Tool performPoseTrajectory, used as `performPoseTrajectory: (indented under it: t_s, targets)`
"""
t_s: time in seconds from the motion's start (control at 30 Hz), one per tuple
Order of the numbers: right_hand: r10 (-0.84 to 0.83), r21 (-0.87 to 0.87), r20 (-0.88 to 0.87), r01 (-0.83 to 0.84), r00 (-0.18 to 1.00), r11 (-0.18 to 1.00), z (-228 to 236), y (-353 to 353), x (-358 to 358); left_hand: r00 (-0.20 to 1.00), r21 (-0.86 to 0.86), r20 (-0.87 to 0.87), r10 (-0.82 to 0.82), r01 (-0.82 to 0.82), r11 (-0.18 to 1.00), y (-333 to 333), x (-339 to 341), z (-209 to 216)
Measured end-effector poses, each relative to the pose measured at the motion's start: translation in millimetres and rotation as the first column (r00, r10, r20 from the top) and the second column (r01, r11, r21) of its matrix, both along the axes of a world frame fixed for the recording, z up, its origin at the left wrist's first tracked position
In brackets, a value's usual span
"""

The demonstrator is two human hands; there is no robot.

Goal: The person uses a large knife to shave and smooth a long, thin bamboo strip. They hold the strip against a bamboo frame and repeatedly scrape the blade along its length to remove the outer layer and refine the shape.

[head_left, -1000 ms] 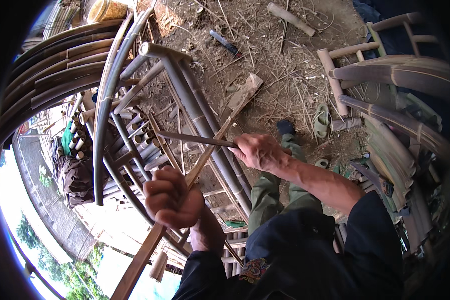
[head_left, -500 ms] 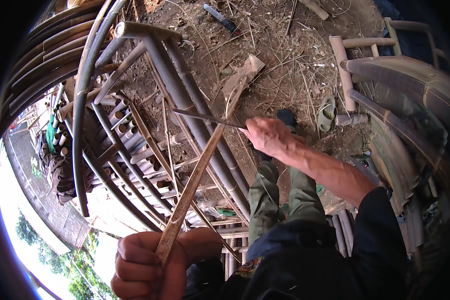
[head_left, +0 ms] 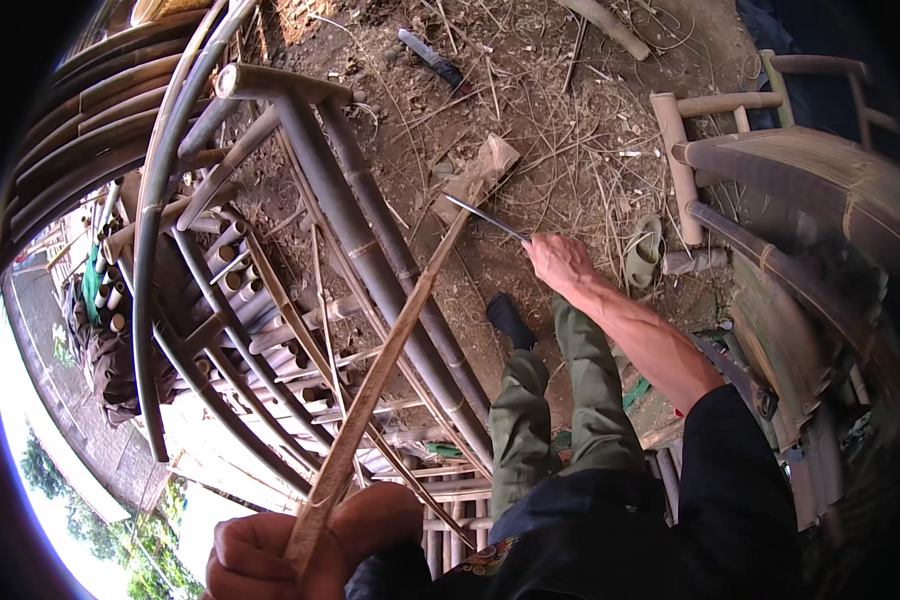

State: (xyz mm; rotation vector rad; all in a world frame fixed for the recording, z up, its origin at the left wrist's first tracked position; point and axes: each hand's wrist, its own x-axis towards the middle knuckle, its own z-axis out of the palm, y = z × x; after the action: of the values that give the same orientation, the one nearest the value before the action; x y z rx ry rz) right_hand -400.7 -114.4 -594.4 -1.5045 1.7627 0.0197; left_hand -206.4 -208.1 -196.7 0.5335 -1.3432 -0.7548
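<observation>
My left hand (head_left: 265,555), at the lower left, is closed around the near end of a long, pale brown bamboo strip (head_left: 385,365). The strip slants up and away from my fist, its far end over a flat wooden block (head_left: 491,165) on the ground. In the middle, my right hand (head_left: 560,263) grips a knife (head_left: 490,219) with a narrow blade. The blade points up and left, its tip by the far part of the strip; whether it touches is unclear. The knife's handle is hidden within my fingers.
A large bamboo frame (head_left: 335,210) stands left of the strip, with stacked bamboo tubes (head_left: 232,255) behind it. At right is bamboo furniture (head_left: 800,165), with a sandal (head_left: 643,252) beside it. Fibres and shavings litter the dirt floor (head_left: 560,130).
My right hand has moved forward and slightly right, carrying the knife toward the strip's far end. The blade has turned to point farther forward. My left hand sits slightly lower and farther left.
</observation>
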Motion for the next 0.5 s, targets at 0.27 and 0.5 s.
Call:
performPoseTrajectory:
  t_s: [0.27,0.5]
  targets:
    - [0.304,-0.63,-0.036,-0.258,0.952,0.732,-108.6,-10.9,43.5,0.992,0.037,-0.071,0.1,-0.098,0.995,-7.8,-1.5,-97.1]
    - [0.204,-0.276,0.039,-0.186,0.978,0.943,-216.1,-33.9,14.9,0.961,0.009,0.277,-0.013,0.011,1.0,-3.4,34.0,-87.2]
